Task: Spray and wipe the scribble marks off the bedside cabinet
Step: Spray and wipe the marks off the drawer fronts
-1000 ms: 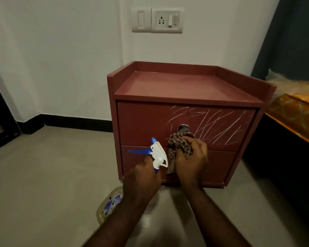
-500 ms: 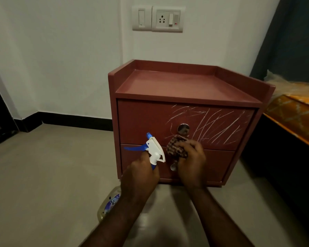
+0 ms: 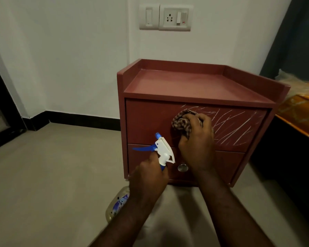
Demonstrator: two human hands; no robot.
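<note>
Cloth [image 3: 181,123]: bunched, checked, gripped in right hand [image 3: 196,139], pressed on upper drawer front [image 3: 146,122] of bedside cabinet [image 3: 185,82], at left edge of scribble marks [image 3: 235,127]. Spray bottle [image 3: 163,150]: neck gripped in left hand [image 3: 148,177], fingers curled round it, spray head up, near lower drawer. Most marks unwiped, to right of cloth. Judged best: press firmly, work rightward in short overlapping strokes; turn cloth to clean face; respray if streaks drag dry; keep bottle clear of wiping path.

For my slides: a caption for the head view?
Right hand presses a checked cloth on the scribbled top drawer; left hand holds the spray bottle.
</note>
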